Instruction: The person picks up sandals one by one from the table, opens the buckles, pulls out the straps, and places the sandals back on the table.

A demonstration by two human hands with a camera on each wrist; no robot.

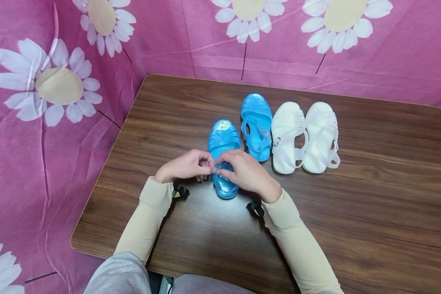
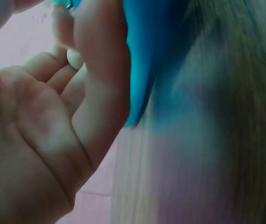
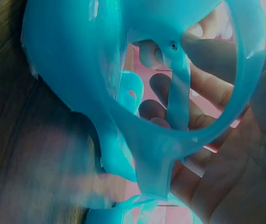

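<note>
A glittery blue jelly sandal (image 1: 224,136) lies upright on the table in front of me, toe pointing away. My left hand (image 1: 187,164) is at its left side, thumb and fingertips pinching the sandal's strap near a small metal buckle (image 1: 215,167). From the other side my right hand (image 1: 248,171) pinches the strap too, its fingertips meeting the left ones over the insole. In the right wrist view the blue strap (image 3: 178,100) passes between the fingers, with a small rivet at its upper end. The left wrist view shows the palm (image 2: 34,112) and curled fingers, the pinched part mostly cut off.
The second blue sandal (image 1: 256,118) lies just right, its strap across it. Beside it stand two white sandals, one (image 1: 288,126) near and one (image 1: 320,130) further right. The brown wooden table (image 1: 382,196) meets a pink flowered cloth (image 1: 191,36) behind and at left.
</note>
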